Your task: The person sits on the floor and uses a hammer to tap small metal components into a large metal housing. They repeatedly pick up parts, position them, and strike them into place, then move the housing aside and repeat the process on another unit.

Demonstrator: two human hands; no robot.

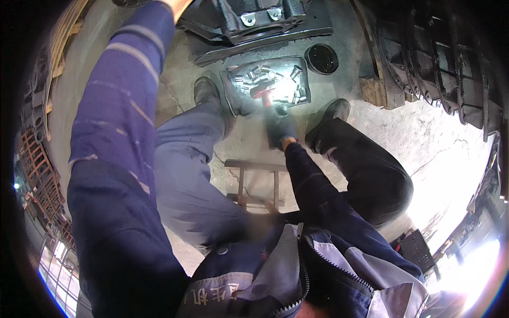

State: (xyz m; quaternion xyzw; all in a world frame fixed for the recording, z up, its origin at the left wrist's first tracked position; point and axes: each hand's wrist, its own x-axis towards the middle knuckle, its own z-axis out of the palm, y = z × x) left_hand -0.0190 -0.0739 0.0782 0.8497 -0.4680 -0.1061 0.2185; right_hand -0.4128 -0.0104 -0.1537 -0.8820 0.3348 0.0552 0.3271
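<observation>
My right hand (pixel 279 127), in a dark glove, reaches down between my legs to a shallow metal tray (pixel 231 98) on the floor. It grips a red-handled tool (pixel 262 94) whose end lies among several short shiny metal cylinders (pixel 258 74) in the tray. My left arm, in a blue striped sleeve, stretches far forward. Only a sliver of my left hand (pixel 177 5) shows at the top edge, beside a dark cast machine part (pixel 260 24); its fingers are cut off from view.
A round black lid (pixel 322 58) lies right of the tray. A large dark gear-like casting (pixel 435 58) on a wooden block fills the upper right. My shoes (pixel 205 90) flank the tray, and a small metal stool frame (pixel 257 185) stands beneath me on cracked concrete.
</observation>
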